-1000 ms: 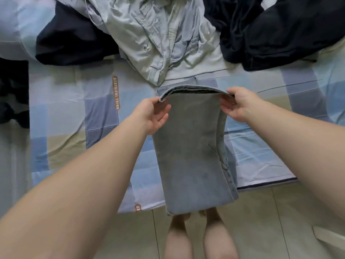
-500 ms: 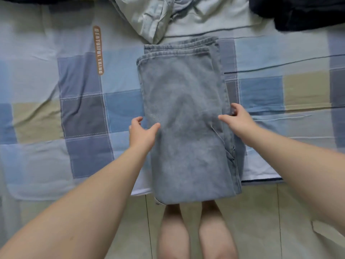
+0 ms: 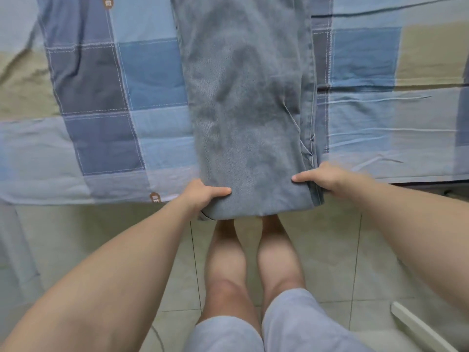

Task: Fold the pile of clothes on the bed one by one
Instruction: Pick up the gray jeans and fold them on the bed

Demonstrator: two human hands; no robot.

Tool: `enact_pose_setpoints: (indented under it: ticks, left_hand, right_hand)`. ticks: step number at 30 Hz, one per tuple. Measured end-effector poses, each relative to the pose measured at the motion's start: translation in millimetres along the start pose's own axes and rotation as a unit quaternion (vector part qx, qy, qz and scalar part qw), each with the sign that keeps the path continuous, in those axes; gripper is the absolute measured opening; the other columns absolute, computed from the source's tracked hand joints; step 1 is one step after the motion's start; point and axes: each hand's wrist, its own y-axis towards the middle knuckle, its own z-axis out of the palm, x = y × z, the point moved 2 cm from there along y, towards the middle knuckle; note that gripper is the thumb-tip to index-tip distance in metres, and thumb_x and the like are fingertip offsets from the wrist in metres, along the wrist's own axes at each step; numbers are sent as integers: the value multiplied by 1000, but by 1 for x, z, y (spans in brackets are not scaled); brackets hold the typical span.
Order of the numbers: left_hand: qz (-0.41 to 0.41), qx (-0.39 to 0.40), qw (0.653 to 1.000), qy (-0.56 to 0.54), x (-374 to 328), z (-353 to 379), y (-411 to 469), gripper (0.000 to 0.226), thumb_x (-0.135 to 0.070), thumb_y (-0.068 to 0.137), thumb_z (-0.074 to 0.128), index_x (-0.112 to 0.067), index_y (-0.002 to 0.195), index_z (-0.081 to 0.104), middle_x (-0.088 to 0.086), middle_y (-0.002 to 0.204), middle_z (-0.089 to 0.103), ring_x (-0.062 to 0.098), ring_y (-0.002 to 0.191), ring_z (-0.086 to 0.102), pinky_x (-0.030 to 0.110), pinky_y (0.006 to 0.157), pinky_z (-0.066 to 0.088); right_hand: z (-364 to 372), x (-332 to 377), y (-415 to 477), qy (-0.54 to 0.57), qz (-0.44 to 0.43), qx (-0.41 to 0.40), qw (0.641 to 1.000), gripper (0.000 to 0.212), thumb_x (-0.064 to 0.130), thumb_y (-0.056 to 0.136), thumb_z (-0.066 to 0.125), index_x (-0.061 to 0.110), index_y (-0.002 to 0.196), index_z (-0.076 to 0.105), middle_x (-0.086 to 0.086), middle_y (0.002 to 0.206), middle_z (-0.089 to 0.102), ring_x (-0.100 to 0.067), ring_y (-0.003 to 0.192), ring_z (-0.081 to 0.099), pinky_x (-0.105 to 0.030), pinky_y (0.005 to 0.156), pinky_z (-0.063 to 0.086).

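Two hands hold the near end of a pair of grey-blue jeans (image 3: 243, 110), folded lengthwise on the checked bed (image 3: 101, 97) and running from 12 o'clock to the mattress edge. The left hand (image 3: 200, 194) grips the garment's 7 o'clock corner, thumb on top; the right hand (image 3: 332, 177) grips the 5 o'clock corner likewise. The crosswise fold appears to be in hand: next, both corners likely need lifting together toward 12 o'clock, edges kept aligned.
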Motion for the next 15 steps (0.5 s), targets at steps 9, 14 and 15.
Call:
enact_pose_setpoints:
  ticks: [9, 14, 15]
  left_hand:
    - [-62, 9, 998, 17, 18, -4, -101, 40, -31, 73, 87, -20, 106, 69, 2, 90, 75, 22, 67, 69, 28, 59, 52]
    - [-117, 52, 991, 40, 16, -11, -175, 33, -24, 82, 82, -7, 105, 67, 8, 90, 74, 21, 68, 73, 34, 61, 62]
    - [-129, 69, 989, 40, 11, -13, -189, 25, -22, 86, 79, -8, 101, 66, 7, 82, 73, 17, 59, 70, 29, 52, 58]
  right_hand:
    - [19, -54, -109, 179, 36, 5, 983, 39, 14, 80, 81, 9, 116, 68, -11, 110, 74, -32, 100, 70, -45, 88, 55]
    - [14, -56, -180, 166, 73, 38, 983, 36, 12, 82, 80, 4, 114, 66, -14, 105, 72, -26, 82, 67, -29, 60, 53]
    - [9, -52, -194, 164, 83, 51, 982, 32, 13, 83, 79, 6, 111, 66, -12, 99, 72, -23, 78, 66, -26, 54, 51]
